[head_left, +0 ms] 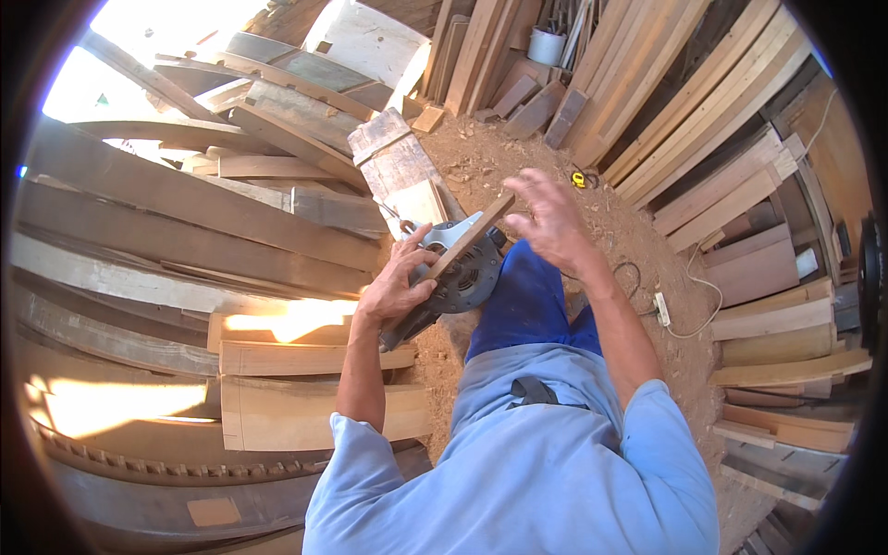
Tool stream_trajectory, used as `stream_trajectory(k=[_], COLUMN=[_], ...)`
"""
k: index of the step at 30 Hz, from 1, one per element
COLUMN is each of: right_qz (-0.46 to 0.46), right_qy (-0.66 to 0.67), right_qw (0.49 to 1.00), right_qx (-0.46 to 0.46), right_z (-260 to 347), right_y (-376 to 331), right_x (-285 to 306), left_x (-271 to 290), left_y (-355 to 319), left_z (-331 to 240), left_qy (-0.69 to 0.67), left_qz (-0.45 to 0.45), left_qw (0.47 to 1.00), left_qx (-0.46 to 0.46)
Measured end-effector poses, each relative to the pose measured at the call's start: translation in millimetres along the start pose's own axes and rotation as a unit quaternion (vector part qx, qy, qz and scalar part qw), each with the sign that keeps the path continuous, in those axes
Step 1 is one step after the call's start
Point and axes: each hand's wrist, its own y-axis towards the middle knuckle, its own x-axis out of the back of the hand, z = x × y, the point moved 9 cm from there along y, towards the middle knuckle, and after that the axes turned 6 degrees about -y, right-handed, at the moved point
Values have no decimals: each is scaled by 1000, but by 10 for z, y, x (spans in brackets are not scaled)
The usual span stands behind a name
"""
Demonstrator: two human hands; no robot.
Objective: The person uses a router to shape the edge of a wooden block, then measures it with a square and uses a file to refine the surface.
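Note:
A narrow wooden strip (472,233) lies slantwise across a power tool (465,285) with a round dark housing and a grey metal plate, which looks like a circular saw. My left hand (396,282) is closed round the strip's lower end, its fingers close against the tool. At the strip's upper end my right hand (550,220) is raised with fingers apart, blurred by motion and holding nothing. Just beyond the tool, a pale wood piece (416,202) rests on a worn plank (393,153). The tool's underside is hidden.
Stacked boards (185,217) fill the left side, with pale beams (319,407) near my left arm. More boards (638,74) lean at the back right. On the sawdust-covered floor (490,153) are a yellow tape measure (579,178) and a white power strip (661,309) with its cord.

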Motion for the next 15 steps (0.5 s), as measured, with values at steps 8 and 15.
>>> stream_trajectory(k=[8,15], right_qz=[25,45], right_qy=[40,24], right_qw=[998,997], right_qx=[52,51], right_z=[254,290], right_y=[-184,-698], right_x=[-128,5], left_x=[21,218], left_y=[-20,-115], left_z=[-78,-349], left_qy=[35,144], left_qz=[47,-201], left_qw=[995,968], left_qx=[-82,-41])
